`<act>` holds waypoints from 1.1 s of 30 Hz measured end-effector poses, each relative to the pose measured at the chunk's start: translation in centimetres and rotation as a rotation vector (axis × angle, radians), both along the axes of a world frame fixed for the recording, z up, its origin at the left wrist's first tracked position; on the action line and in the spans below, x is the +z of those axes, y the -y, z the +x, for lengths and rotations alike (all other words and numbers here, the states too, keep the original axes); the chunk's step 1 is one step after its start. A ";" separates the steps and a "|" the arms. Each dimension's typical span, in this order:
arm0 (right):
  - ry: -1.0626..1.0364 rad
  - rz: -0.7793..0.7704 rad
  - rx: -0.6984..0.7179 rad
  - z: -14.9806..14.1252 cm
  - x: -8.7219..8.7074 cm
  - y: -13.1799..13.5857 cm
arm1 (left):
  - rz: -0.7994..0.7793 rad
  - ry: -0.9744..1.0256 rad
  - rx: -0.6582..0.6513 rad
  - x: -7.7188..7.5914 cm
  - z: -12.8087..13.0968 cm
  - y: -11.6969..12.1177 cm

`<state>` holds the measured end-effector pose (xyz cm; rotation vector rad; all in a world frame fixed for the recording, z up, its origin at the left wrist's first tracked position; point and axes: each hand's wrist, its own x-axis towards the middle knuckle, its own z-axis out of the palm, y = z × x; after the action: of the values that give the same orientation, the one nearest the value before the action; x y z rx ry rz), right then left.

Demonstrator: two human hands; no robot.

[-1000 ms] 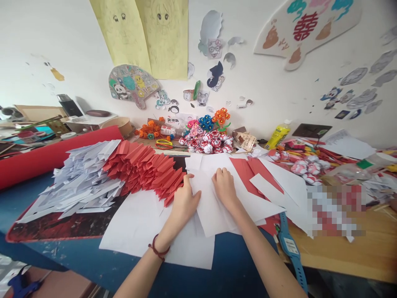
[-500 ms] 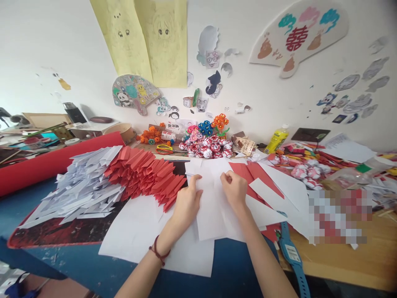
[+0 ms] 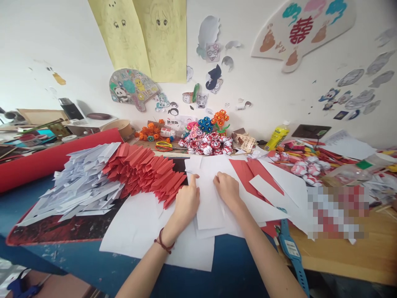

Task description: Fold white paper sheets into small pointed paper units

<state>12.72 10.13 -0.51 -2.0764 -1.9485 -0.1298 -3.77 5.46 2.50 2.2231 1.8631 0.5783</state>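
Just right of the red pile, a narrow white sheet lies between the hands, on top of loose white paper. The left hand, the nearer to that pile, is at the sheet's left edge, index finger stretched out and the other fingers curled; whether it grips any paper I cannot tell. The right hand, farther from the pile, has its fingers drawn together at the sheet's right side; their tips are hidden, so a pinch cannot be made out. Handling this sheet well would seem to call for light, even pressure, straight edges and layers beneath kept from sliding. It looks thin, smooth and matte. The red pile is crisp, narrow, pointed folds packed closely; to its left, the white pile has similar slivers, looser and flatter. Behind and right of the red pile, red-and-white balls look rounded and puckered.
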 end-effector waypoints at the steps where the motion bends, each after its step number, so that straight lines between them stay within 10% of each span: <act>1: 0.010 0.001 0.005 0.0 0.0 0.0 | 0.006 0.008 -0.002 -0.1 -0.1 0.0; 24: 0.005 -0.039 0.001 0.0 0.1 0.1 | 0.040 0.229 -0.053 -0.8 -0.8 0.4; 33: -0.023 0.098 0.231 0.9 -0.6 1.4 | -0.017 0.414 -0.080 -1.1 -1.4 0.0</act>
<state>13.62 8.72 -1.07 -1.7697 -2.1063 -0.1476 -5.21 5.47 1.42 1.9671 1.5556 0.9211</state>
